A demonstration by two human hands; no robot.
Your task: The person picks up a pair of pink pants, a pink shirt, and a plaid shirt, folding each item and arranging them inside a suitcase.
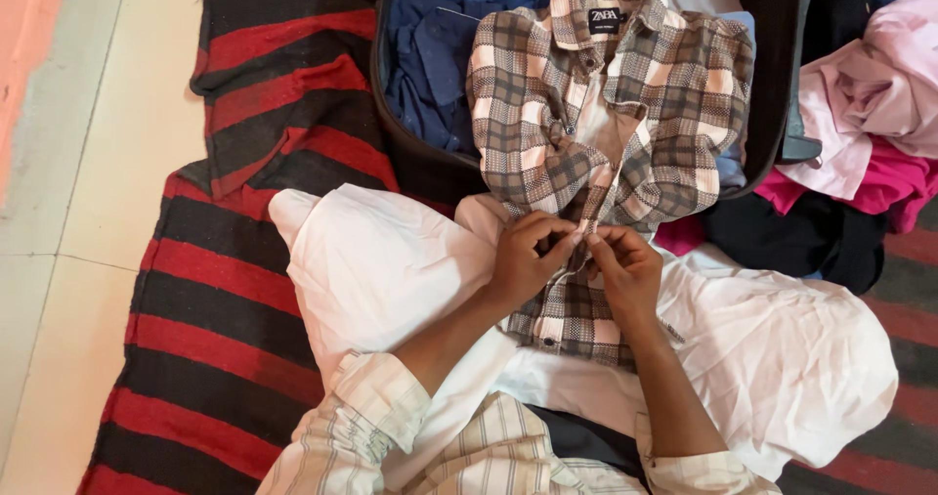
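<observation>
Both hands meet at the front placket of a brown-and-cream plaid shirt [606, 114] — the left hand [526, 258] and right hand [625, 270] each pinch its fabric, fingertips nearly touching. The shirt drapes from an open suitcase [391, 114] onto the person's white-clad lap.
</observation>
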